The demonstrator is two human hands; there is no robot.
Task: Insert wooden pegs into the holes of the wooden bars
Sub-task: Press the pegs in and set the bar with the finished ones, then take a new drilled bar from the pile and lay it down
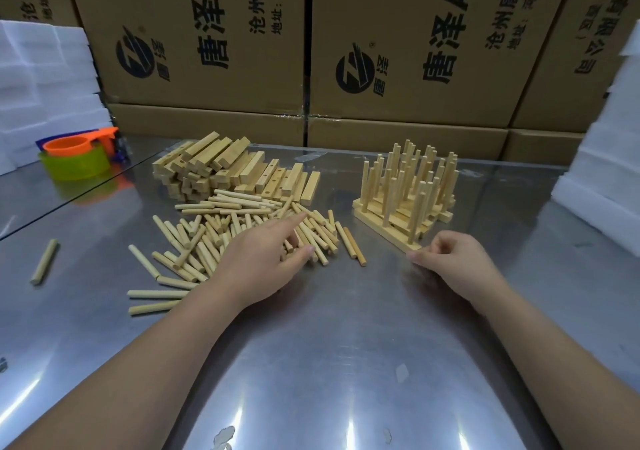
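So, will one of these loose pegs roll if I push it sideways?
Likely to roll: the pegs are round and the table looks like smooth, shiny metal. Probably stiff and light, being short plain wood. Among the others, neighbours may block it.

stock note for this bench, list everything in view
loose pegs: many, pale wood, heap left of centre
stray peg: one, pale wood, far left
wooden bars: many, pale wood, stacked behind heap
pegged bars: several, pale wood, right of centre
scoop: one, orange, back left
tub: one, green, in front of scoop
cardboard boxes: several, brown, behind table
foam blocks: stacks, white, both sides
table: one, shiny metal
left hand: one, over loose pegs
right hand: one, by nearest pegged bar
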